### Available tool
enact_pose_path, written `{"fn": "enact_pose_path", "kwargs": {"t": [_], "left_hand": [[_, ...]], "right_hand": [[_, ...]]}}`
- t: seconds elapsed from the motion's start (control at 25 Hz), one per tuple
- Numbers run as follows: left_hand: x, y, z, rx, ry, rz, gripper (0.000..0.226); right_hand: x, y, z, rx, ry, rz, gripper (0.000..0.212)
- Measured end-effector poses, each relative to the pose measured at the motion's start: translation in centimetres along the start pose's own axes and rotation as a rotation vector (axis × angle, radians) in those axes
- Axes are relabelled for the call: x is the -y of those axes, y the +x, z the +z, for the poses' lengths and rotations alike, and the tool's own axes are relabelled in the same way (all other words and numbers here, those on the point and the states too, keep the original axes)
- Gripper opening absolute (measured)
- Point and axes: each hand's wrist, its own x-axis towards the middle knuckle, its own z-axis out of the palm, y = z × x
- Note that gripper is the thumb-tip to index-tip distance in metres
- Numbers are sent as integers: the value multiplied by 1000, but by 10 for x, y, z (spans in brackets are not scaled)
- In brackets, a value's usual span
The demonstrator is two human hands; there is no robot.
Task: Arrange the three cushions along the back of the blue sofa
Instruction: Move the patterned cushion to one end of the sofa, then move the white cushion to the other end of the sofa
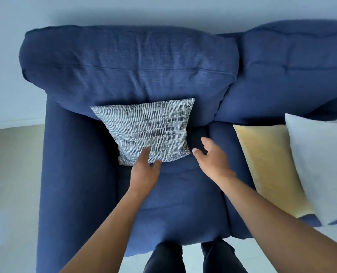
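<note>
Against the backrest, left seat: patterned cushion (148, 131) leans upright on the blue sofa (128, 62); placed, by the look of it.
Left hand (144, 172): grip wide, fingertips touching the cushion's near edge.
Right hand (212, 158): grip wide, holding nothing, just beside the cushion.
Remaining: yellow cushion (268, 166) and white cushion (321, 164) lie stacked at right, not yet spread along the back.
</note>
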Motion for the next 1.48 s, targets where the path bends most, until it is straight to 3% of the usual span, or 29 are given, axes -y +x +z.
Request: {"fn": "enact_pose_path", "kwargs": {"t": [0.24, 0.52, 1.04, 1.24, 1.48], "left_hand": [[-64, -54, 43, 69, 227, 380, 66], [-116, -124, 130, 113, 335, 582, 71], [-171, -284, 313, 148, 452, 734, 71], [-212, -292, 346, 121, 523, 812, 74], [-248, -262, 394, 130, 564, 776, 75]], "right_hand": [[-29, -63, -64, -188, -154, -130, 62], [-118, -118, -154, -320, -273, -120, 66], [-301, -233, -316, -440, -413, -129, 69], [-319, -226, -353, -489, -378, -131, 70], [-339, -189, -395, -476, -397, -109, 71]]}}
